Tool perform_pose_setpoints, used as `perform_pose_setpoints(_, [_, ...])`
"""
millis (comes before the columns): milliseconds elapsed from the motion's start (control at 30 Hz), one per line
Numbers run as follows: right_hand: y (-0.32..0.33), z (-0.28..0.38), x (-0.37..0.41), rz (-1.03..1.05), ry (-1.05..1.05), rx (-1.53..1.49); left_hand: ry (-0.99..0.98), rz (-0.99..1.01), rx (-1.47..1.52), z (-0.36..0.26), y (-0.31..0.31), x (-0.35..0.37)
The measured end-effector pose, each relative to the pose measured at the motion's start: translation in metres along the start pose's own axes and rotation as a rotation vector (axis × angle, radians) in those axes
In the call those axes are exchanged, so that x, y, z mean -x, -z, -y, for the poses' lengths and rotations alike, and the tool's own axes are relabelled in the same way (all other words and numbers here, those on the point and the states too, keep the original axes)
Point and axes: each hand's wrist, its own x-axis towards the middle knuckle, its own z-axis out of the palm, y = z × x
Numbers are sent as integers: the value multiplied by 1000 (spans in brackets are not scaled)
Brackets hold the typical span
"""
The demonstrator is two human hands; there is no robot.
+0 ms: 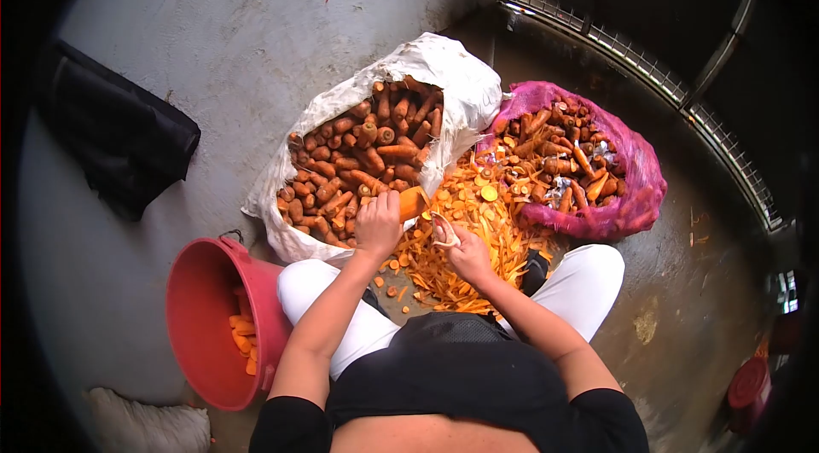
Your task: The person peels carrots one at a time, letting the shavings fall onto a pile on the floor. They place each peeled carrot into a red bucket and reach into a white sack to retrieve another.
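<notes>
A thick orange carrot (414, 203) is gripped in my left hand (378, 224), its bare end pointing right. My right hand (469, 255) is closed on a pale peeler (444, 230), just right of the carrot and slightly lower. Whether the blade touches the carrot cannot be made out. Beneath both hands lies a heap of orange peelings (469, 270) with some round cut ends. Just beyond my left hand, a white sack (456, 69) gapes open, full of unpeeled carrots (367, 150).
A pink mesh sack (646, 188) of carrots and scraps leans at the right. At the left stands a red bucket (192, 329) with several peeled carrots (244, 338) inside. Black cloth (124, 129) hangs on the far left; a pale sack (149, 423) lies lower left.
</notes>
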Motion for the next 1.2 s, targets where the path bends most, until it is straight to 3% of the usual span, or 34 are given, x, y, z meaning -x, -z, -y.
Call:
perform_pose_setpoints(267, [-11,13,-3,-8,-38,67,120,3,198,4,-8,11])
perform_pose_setpoints(500, [-13,15,-2,10,-24,128,82,-33,96,7,-6,9])
perform_pose_setpoints(600, [-11,22,-2,64,-125,121,228,179,335,5,-11,15])
perform_pose_setpoints(700, [-17,14,-1,10,-58,93,193,89,307,4,-17,19])
perform_pose_setpoints(800, [-19,3,-4,66,-128,28,119,-13,157,7,-15,15])
perform_pose_setpoints(1000, [-19,9,0,67,-111,109,278,273,397,6,-6,15])
perform_pose_setpoints(1100, [-22,-4,-1,9,-6,195,402,393,474,3,7,13])
perform_pose_setpoints(1200, [-24,-5,-2,32,-24,125,371,345,460,5,5,12])
